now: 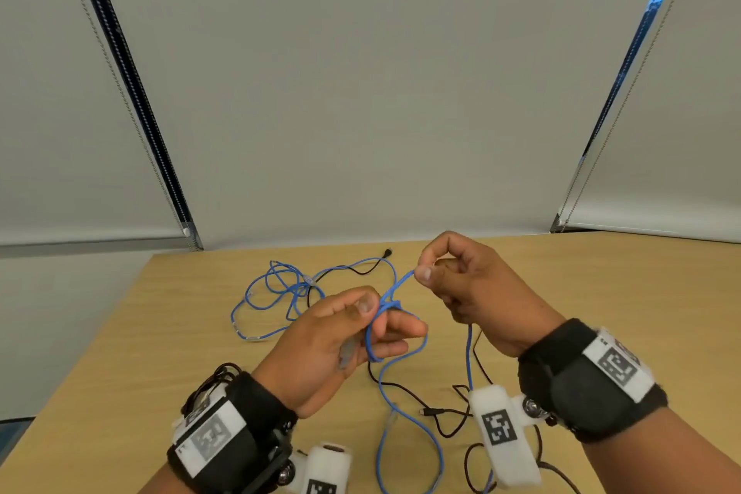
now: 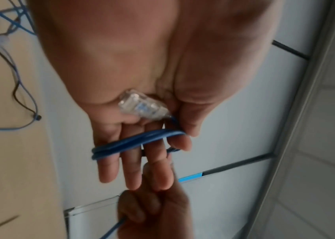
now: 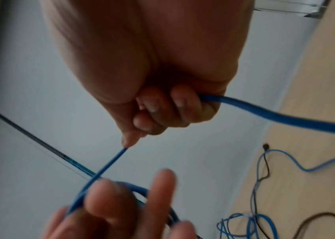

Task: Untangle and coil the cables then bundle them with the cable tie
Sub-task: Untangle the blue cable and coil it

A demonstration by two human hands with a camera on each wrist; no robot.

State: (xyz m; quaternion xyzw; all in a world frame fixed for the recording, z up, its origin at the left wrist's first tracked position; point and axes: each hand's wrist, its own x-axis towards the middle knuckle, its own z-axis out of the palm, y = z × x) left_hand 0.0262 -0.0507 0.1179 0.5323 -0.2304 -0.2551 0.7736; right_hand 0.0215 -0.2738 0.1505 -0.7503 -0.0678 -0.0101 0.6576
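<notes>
above the table's [image 1: 601,293] near edge, the left hand [image 1: 333,341] is wearing 2 turns of blue cable [image 1: 401,285] around its fingers [image 2: 134,161], thumb pinning them. the right hand [image 1: 469,285] is pinching the feed. slack turns are likely slipping off, or the black cable [image 1: 421,401] is snagging.

Cable [image 1: 402,369] wraps left hand [image 1: 341,337]; tangle [image 1: 280,285] behind.
</notes>
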